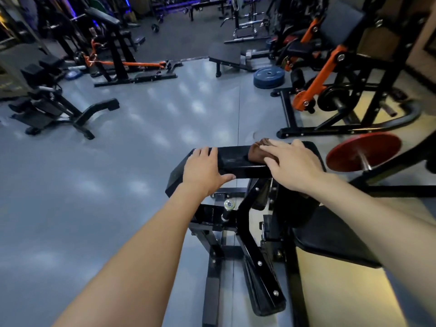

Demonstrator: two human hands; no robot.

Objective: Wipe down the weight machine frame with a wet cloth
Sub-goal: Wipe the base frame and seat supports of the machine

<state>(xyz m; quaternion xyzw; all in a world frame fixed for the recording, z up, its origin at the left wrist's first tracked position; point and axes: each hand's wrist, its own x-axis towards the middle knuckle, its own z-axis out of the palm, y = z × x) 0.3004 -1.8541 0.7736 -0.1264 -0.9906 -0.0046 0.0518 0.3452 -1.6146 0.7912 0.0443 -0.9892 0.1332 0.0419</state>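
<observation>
The weight machine frame (pixel 238 159) stands on the grey gym floor (pixel 118 173) directly in front of the person, its black top crossbar running left to right under both hands. A brown cloth (pixel 258 152) lies bunched on that bar, mostly covered by the right hand (pixel 292 164), whose fingers are spread nearly flat and press down on it. The left hand (pixel 203 168) rests on the bar's left end, fingers straight over the far edge and thumb out along the near side, holding nothing. The frame looks like rigid, heavy painted steel that should not shift under pressure, while the soft cloth would probably slide easily and is best worked under a flat palm. A padded seat (pixel 330 239) sits to the right, and a red weight plate (pixel 363 152) just beyond
</observation>
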